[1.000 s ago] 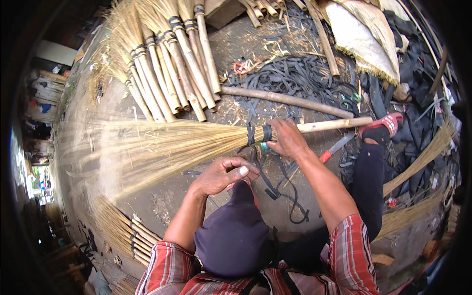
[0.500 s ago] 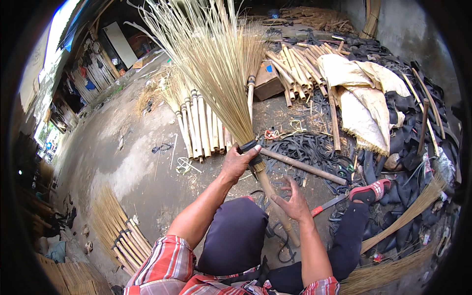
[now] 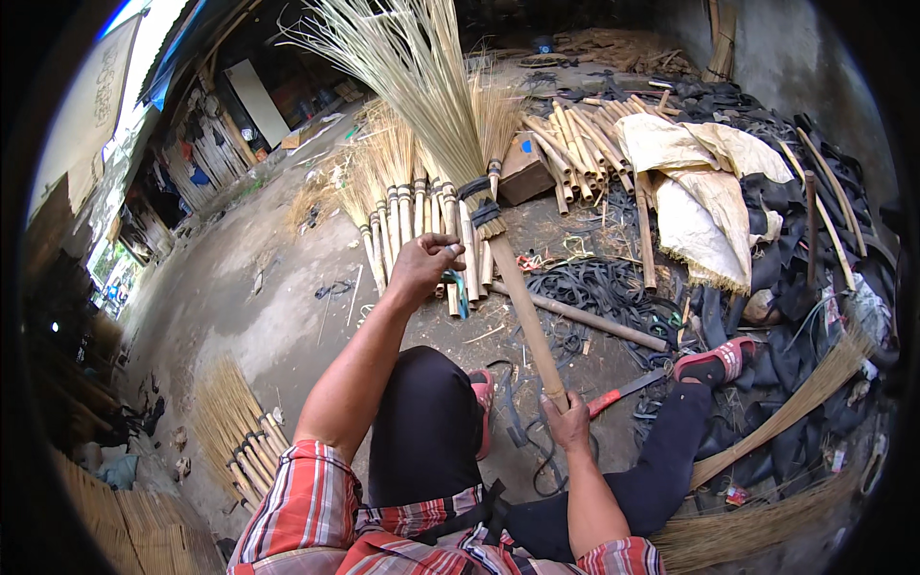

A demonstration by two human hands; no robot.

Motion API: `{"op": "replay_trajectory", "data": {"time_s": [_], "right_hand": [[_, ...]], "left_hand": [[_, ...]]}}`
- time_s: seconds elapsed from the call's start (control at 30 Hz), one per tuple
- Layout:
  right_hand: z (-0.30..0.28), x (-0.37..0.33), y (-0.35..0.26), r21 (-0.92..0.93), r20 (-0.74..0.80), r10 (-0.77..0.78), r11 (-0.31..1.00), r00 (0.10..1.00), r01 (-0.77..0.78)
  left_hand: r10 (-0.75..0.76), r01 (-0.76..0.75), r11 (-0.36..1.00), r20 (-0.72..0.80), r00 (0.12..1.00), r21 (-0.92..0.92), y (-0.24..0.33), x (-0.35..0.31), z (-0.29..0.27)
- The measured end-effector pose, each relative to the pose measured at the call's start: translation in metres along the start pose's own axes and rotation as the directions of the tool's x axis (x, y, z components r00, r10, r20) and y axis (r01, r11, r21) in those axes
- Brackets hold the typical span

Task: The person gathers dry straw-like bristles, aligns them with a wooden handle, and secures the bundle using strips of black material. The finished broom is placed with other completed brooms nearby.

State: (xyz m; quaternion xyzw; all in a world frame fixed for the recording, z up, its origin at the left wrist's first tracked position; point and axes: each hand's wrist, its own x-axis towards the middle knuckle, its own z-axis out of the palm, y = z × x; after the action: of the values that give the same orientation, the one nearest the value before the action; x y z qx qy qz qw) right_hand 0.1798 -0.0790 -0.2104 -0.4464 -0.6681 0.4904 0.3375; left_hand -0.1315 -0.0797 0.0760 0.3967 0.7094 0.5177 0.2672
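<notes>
A broom slants across the middle, its pale bristles (image 3: 412, 86) spread at the upper left. Black rubber bands (image 3: 482, 203) are wrapped around its neck. My right hand (image 3: 567, 422) is closed around the lower end of the long wooden handle (image 3: 525, 311). To the left of the neck and apart from the broom, my left hand (image 3: 426, 268) is closed in a pinch. A thin blue strip (image 3: 461, 292) hangs just below its fingertips, seemingly held between them.
Behind my left hand, bundled brooms (image 3: 398, 201) lie on the floor; more brooms (image 3: 249, 441) lie at the lower left. Bamboo poles (image 3: 575, 144), pale sacking (image 3: 695, 201) and black rubber strips (image 3: 604, 287) fill the right. A red-handled blade (image 3: 623, 391) lies near my foot.
My left hand has let go of the broom's neck and moved left. My right hand, open beside the handle before, now grips its lower end. The broom's neck has shifted up.
</notes>
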Motion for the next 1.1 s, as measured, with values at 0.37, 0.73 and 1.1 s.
{"op": "replay_trajectory", "data": {"time_s": [0.37, 0.73, 1.1], "right_hand": [[0.0, -0.001, 0.023, -0.106, -0.085, 0.058, 0.992, 0.995, -0.067], [0.019, 0.002, 0.056, -0.212, -0.075, -0.227, 0.955, 0.971, 0.206], [0.113, 0.035, -0.01, -0.007, 0.043, 0.246, 0.969, 0.968, -0.246]], "left_hand": [[0.065, -0.614, 0.7, 0.823, 0.564, 0.366, 0.046, -0.065, 0.122], [0.058, -0.584, 0.793, 0.933, 0.354, 0.173, -0.008, -0.076, 0.178], [0.305, -0.502, 0.863, 0.855, 0.42, -0.061, -0.028, -0.051, 0.159]]}}
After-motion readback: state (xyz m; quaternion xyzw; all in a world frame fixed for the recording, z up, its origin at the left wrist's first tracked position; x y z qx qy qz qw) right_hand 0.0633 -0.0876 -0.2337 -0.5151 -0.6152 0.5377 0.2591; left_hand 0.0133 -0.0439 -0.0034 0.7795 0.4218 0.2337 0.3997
